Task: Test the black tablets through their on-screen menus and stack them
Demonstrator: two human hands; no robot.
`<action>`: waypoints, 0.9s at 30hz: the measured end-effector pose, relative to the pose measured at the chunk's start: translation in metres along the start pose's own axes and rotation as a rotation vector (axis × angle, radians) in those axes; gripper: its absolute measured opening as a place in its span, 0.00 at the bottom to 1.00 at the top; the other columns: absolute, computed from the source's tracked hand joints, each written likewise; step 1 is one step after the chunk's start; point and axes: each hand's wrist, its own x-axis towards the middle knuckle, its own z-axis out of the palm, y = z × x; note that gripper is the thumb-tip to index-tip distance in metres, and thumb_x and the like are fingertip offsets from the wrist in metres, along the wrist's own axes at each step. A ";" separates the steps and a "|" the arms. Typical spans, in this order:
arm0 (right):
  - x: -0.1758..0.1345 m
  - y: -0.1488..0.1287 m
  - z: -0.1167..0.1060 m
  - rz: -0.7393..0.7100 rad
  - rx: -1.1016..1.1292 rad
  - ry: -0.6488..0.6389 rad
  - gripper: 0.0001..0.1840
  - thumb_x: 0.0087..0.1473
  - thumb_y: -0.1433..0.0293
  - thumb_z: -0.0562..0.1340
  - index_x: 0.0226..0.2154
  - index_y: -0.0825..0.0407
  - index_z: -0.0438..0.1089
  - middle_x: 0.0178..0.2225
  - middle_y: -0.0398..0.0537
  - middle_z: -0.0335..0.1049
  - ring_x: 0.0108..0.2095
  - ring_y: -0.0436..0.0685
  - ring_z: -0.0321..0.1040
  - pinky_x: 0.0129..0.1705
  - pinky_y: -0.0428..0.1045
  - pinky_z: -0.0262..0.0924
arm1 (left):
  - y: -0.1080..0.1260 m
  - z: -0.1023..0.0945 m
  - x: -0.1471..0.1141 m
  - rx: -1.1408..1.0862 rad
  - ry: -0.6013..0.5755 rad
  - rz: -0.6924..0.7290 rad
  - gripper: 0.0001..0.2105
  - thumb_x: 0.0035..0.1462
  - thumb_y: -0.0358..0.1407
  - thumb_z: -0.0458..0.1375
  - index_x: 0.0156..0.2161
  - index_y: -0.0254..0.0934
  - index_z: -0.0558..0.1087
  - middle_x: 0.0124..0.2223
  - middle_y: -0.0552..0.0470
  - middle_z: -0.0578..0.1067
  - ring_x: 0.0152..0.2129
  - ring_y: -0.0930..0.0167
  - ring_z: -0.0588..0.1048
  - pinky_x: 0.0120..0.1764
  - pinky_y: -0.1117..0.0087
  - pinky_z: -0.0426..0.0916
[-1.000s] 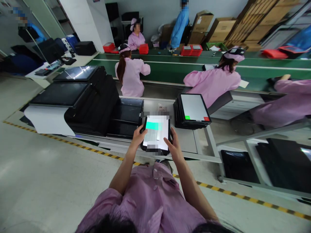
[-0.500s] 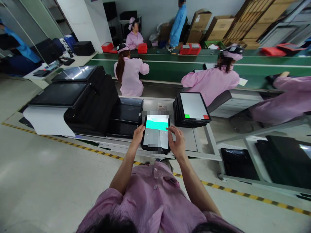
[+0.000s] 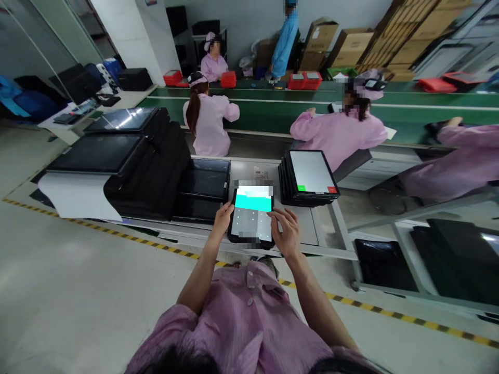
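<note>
A black-framed tablet [image 3: 252, 221] lies in front of me at the near edge of the cart top, its screen lit with a cyan band across a grey-white page. My left hand [image 3: 223, 217] grips its left edge, thumb on the frame and the other fingers hidden. At the right edge of the screen is my right hand [image 3: 286, 229], fingers spread and bent, index fingertip at the glass; it grips nothing. A stack of tablets [image 3: 312, 171], the top one lit with green and red corner boxes, sits just beyond my right hand.
Piles of black-screened devices [image 3: 97, 150] rise on the cart's left, with lower ones [image 3: 206, 177] beside the tablet. A small clear bag [image 3: 261, 172] lies behind it. Co-workers in pink [image 3: 212, 124] sit along the green conveyor [image 3: 257, 111]. A lower rack [image 3: 384, 262] stands right.
The screen's lower part now shows rows of small marks more plainly. My right fingers have spread and shifted slightly down and right. My left hand keeps its grip.
</note>
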 end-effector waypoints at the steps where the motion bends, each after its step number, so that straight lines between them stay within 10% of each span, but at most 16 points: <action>1: 0.000 -0.001 -0.001 0.010 0.005 -0.004 0.14 0.74 0.71 0.57 0.49 0.46 0.79 0.43 0.48 0.85 0.52 0.62 0.82 0.66 0.65 0.65 | -0.001 0.000 0.000 -0.001 0.003 -0.002 0.16 0.67 0.38 0.61 0.56 0.39 0.83 0.62 0.48 0.82 0.70 0.58 0.70 0.75 0.56 0.55; 27: -0.006 -0.005 -0.002 0.173 0.077 0.017 0.20 0.75 0.62 0.55 0.61 0.45 0.74 0.56 0.54 0.81 0.60 0.67 0.76 0.65 0.68 0.67 | -0.017 -0.003 0.008 0.016 -0.042 0.056 0.19 0.68 0.44 0.61 0.58 0.39 0.81 0.62 0.47 0.82 0.66 0.58 0.74 0.69 0.57 0.64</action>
